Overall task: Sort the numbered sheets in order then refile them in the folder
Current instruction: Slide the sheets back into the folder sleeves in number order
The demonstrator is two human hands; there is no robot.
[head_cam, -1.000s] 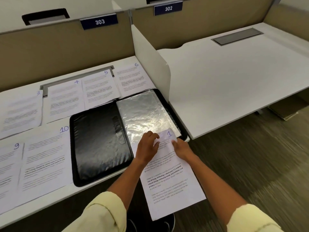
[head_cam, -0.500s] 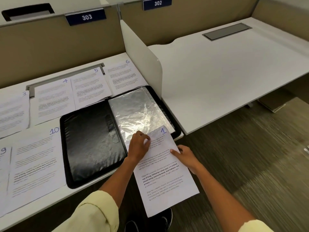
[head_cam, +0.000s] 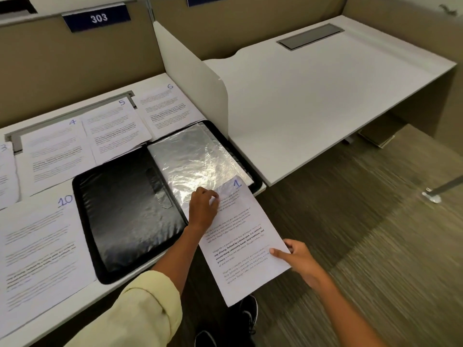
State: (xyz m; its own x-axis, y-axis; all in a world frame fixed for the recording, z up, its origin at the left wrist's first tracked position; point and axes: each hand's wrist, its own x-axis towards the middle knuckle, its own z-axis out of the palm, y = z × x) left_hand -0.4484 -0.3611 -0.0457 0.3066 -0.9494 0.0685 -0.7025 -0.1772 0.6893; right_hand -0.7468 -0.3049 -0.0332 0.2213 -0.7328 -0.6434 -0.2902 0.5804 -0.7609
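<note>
**Sheet 1 partly in the sleeve, most of it hanging off the edge**

The sheet marked 1 [head_cam: 240, 236] has its top corner tucked just inside the clear sleeve [head_cam: 198, 156] on the right half of the open black folder [head_cam: 130, 209], which lies near the front edge of the surface [head_cam: 50, 319]. The rest of the page juts out past that edge over the floor. The left hand [head_cam: 203, 209] sits at the sleeve's mouth with fingers curled, pinching the plastic and the paper's upper left part together; how much is plastic and how much paper I cannot tell. The right hand [head_cam: 298, 259] holds the lower right edge of the page, thumb on top and fingers underneath.

What could go wrong: the sleeve is thin and crinkled, so a top corner may catch on the film and fold over if the page is pushed in at its present slant. A push from the bottom alone would likely buckle the unsupported middle. The folder sits close to the edge, so a hard shove could also slide it, or nudge sheet 10 [head_cam: 42, 249] beside it. Sheets 4 [head_cam: 55, 151], 5 [head_cam: 112, 126] and 6 [head_cam: 167, 108] lie behind the folder and look safe.

Compared with half a second ago, the right hand has dropped from the page's middle to its lower right edge. The left hand stays at the sleeve mouth, and the number 1 now shows through the plastic.
</note>
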